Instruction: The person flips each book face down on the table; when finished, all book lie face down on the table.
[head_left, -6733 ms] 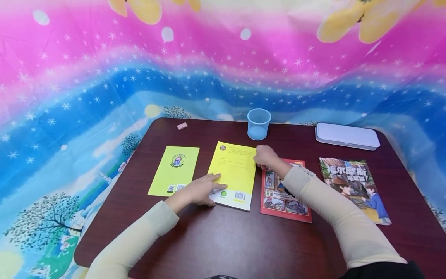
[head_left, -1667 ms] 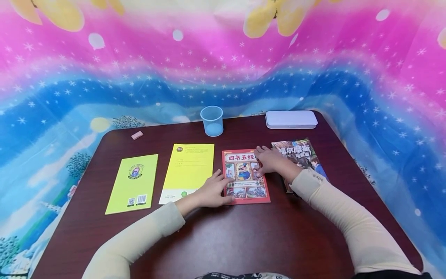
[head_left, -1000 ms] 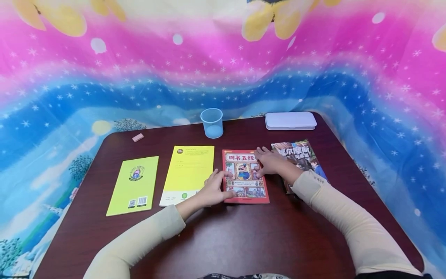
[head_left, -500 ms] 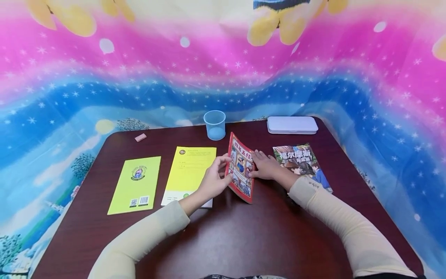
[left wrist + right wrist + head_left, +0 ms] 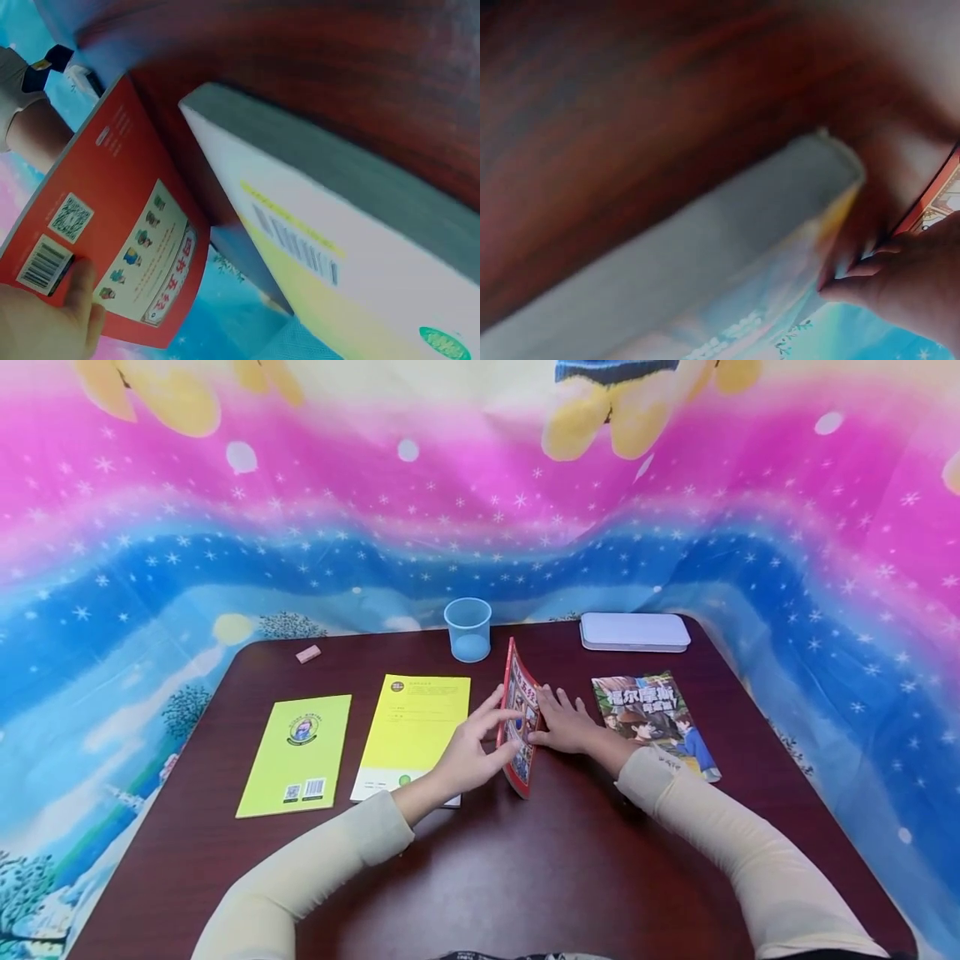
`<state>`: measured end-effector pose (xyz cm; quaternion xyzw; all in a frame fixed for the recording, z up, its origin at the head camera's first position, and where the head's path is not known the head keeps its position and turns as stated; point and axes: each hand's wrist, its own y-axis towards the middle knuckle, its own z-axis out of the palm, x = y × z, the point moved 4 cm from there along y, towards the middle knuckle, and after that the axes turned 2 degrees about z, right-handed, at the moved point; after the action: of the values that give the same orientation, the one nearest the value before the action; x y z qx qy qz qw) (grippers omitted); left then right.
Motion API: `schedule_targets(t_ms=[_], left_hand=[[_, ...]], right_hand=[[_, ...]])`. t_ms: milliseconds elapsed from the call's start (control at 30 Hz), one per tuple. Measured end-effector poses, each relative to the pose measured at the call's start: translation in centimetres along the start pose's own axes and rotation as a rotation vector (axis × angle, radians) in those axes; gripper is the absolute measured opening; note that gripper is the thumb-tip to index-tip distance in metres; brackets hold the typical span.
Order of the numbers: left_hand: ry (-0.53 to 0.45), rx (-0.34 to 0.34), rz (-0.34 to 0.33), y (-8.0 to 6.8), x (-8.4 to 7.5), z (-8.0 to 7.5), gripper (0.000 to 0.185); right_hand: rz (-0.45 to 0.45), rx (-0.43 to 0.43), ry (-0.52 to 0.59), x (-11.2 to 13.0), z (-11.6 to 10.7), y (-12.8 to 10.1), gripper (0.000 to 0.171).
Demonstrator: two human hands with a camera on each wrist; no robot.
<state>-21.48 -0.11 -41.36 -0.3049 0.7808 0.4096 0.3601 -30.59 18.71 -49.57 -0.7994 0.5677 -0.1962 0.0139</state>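
Dark, glossy wood of the table (image 5: 480, 877) spreads before you, giving bare, open room on your side of the red book (image 5: 527, 762). That book, thin and papery, stands tilted on edge, its cover slightly bowed. Your left hand (image 5: 474, 747) pinches its raised edge between thumb and fingers; your right hand (image 5: 568, 727) touches its right side, fingers stretched out and loosely spread. Just left of the red book lies a thick yellow book (image 5: 412, 727) with a white lower band, and farther left a slim lime-green book (image 5: 296, 752). Right of it, partly behind your arm, lies a thick illustrated book (image 5: 648, 706).

Beyond the red book, slightly left, stands a see-through blue cup (image 5: 471, 647), open-topped, its base showing through the wall. Beyond and right is a round-cornered white case (image 5: 635, 632), lid down, contents hidden. Far left of the red book, a small pink block (image 5: 307, 654) rests near the table's back edge. Behind everything hangs a snowflake-printed cloth (image 5: 480, 527).
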Motion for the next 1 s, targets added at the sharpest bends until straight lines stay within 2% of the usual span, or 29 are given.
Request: schedule_targets(t_ms=[133,233,333,433,600,700,867,1000], left_hand=[[0.044,0.064,0.019,-0.17,0.16,0.46,0.068],[0.036,0.086,-0.006,-0.18,0.25,0.65,0.091],[0.004,0.104,-0.05,-0.16,0.34,0.74,0.104],[0.028,0.133,-0.094,-0.18,0.54,0.84,0.105],[0.101,0.164,-0.113,-0.09,0.8,0.76,0.1],[0.107,0.161,-0.103,0.06,0.74,0.52,0.099],[0.134,0.201,-0.06,0.18,0.61,0.62,0.099],[0.089,0.203,-0.051,0.06,0.71,0.83,0.107]], right_hand=[[-0.007,-0.005,0.011,0.09,0.01,-0.14,0.094],[-0.011,-0.013,0.024,0.09,-0.02,-0.19,0.094],[-0.018,-0.02,0.03,0.01,0.04,-0.2,0.094],[-0.029,-0.026,0.031,-0.05,0.14,-0.24,0.094],[-0.026,-0.019,0.028,0.12,0.36,-0.31,0.095],[-0.015,-0.01,0.026,0.38,0.45,-0.32,0.096],[0.014,0.006,-0.014,0.59,0.47,-0.29,0.092],[0.004,0.001,-0.017,0.63,0.39,-0.26,0.09]])
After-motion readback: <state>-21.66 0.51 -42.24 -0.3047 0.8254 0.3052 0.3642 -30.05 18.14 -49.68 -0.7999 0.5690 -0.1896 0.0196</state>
